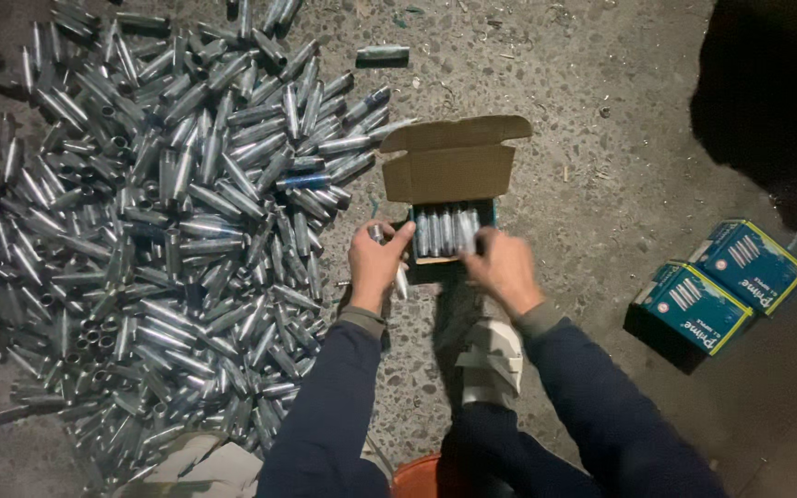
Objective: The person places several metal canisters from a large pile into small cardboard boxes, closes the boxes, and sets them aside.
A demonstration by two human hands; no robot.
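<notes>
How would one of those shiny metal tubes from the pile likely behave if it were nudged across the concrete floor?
A metal tube from the pile looks round and smooth, so it would probably roll sideways rather than stay put. Its glossy surface suggests it may be slippery to grip; the left hand pinches one between fingers. It looks rigid, unlikely to bend. The rough floor might slow it.
</notes>
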